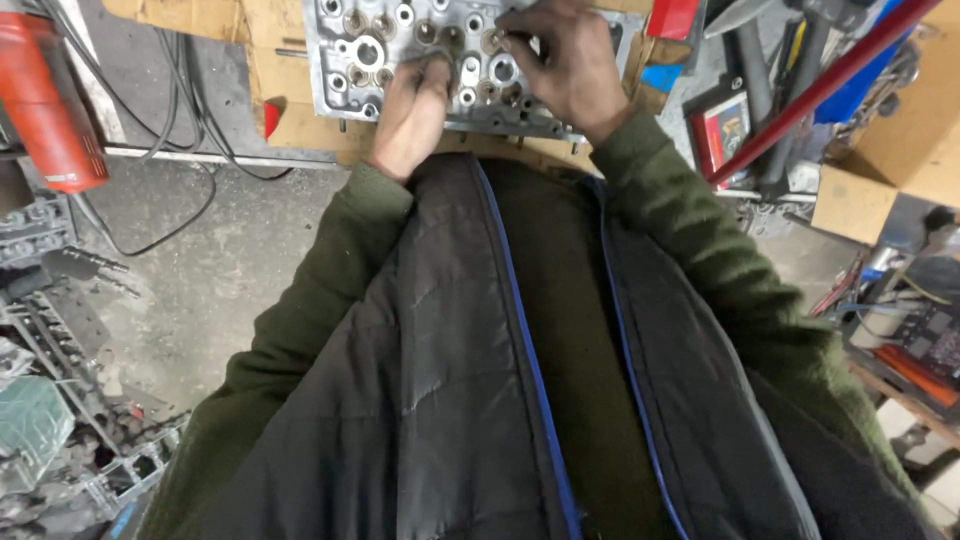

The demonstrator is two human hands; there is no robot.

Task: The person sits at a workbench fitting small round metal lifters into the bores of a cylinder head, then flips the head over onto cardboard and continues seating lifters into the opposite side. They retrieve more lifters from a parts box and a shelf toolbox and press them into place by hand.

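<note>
1. A grey metal cylinder head (pixel 400 45) lies flat on sheets of brown cardboard (pixel 300 120) at the top of the view, its face full of round bores and valve seats.
2. The left hand (pixel 412 112) rests on the near edge of the cylinder head, fingers curled down over the bores; whether they pinch some small part I cannot tell, as the fingertips are hidden.
3. The right hand (pixel 565 60) lies over the right half of the cylinder head, its fingertips bent onto a bore near the upper middle. They seem pressed together, but nothing held shows clearly.
4. Both arms wear dark green sleeves (pixel 700 240), and an open black quilted vest (pixel 440 380) with blue piping fills the lower middle of the view.
5. At the far left stands a red cylinder (pixel 45 95), with black cables (pixel 190 130) running across the grey concrete floor.
6. A red bar (pixel 820 85) slants across the upper right, above a brown cardboard box (pixel 915 130).
</note>
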